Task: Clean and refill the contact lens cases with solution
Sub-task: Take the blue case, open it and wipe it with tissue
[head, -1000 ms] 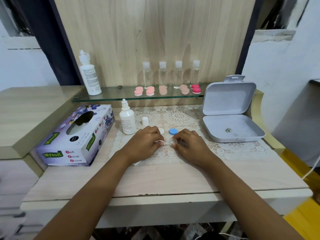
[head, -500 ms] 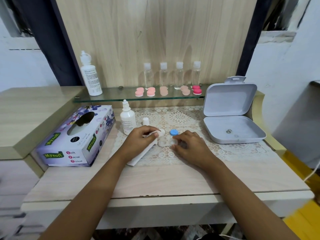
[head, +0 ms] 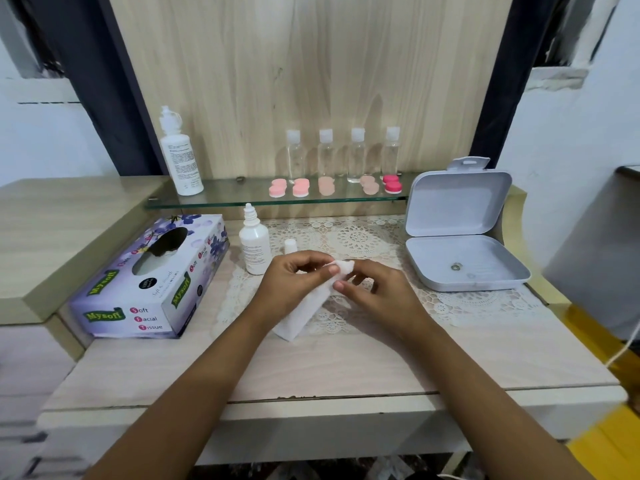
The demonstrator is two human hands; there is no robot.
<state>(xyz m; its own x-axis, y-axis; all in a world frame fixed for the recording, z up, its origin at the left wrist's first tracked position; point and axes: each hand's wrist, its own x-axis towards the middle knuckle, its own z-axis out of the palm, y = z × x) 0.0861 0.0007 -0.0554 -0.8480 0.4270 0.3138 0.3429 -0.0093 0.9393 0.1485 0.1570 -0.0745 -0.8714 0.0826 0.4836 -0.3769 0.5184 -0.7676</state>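
Left hand (head: 294,282) pinches tissue (head: 304,315) onto probable lens case (head: 347,266); right hand (head: 377,296) grips lens case, steadying for wiping.

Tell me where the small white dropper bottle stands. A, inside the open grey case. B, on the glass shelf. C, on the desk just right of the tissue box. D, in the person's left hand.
C: the small dropper bottle stands upright on the desk just right of the tissue box, below the glass shelf.
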